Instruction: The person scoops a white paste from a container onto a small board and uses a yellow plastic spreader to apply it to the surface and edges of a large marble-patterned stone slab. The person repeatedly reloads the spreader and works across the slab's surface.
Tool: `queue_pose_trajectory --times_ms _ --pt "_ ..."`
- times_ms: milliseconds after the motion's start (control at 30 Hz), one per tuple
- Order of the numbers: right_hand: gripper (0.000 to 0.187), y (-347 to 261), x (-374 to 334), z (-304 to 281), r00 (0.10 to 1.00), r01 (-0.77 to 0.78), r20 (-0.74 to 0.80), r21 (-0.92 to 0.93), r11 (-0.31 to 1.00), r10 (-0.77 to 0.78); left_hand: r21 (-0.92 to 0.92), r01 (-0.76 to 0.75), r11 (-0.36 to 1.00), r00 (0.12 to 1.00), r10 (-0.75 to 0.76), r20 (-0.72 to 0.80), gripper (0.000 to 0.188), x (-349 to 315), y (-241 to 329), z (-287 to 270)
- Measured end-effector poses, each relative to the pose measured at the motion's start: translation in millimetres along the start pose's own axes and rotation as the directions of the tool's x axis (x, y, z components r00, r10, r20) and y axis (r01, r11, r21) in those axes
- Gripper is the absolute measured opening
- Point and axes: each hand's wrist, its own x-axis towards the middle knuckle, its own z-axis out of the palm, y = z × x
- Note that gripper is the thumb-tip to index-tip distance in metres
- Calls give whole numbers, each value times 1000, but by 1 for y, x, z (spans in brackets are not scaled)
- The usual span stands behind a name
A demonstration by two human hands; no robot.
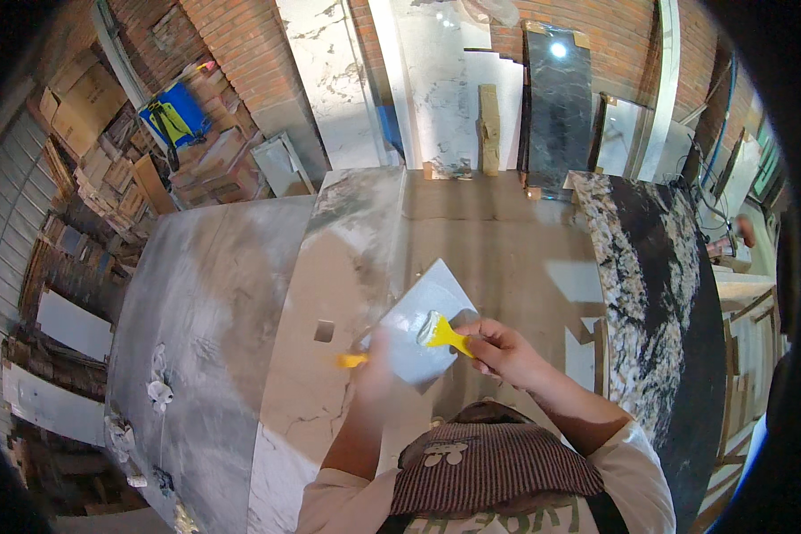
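Note:
My right hand (505, 354) grips a yellow scraper (454, 341), its blade coated with white paste. The blade lies over a light grey square board (432, 298), turned cornerwise in front of me, with a wet-looking sheen on its surface. At the board's left edge, my left hand (376, 365) is smeared by motion. From that hand a yellow-handled tool (351, 360) juts out to the left; its other end is hidden. Whether the left hand also touches the board I cannot tell.
A beige slab with a square cutout (324, 331) lies to the left, beside a grey slab (187, 294). At right is a black-and-white slab (650, 267). Tall slabs, including a dark one (556, 107), lean on the brick wall. Cardboard boxes (84, 102) stand back left.

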Motion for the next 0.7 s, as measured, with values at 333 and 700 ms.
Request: queue_pose_trajectory --times_ms 333,700 --pt "22 16 -13 -12 993 -117 26 38 992 116 -19 -35 999 996 33 -83 40 19 -20 -6" --pt "35 3 6 -7 801 511 77 -604 611 -594 -61 -134 989 991 134 6 47 38 -69 -23"
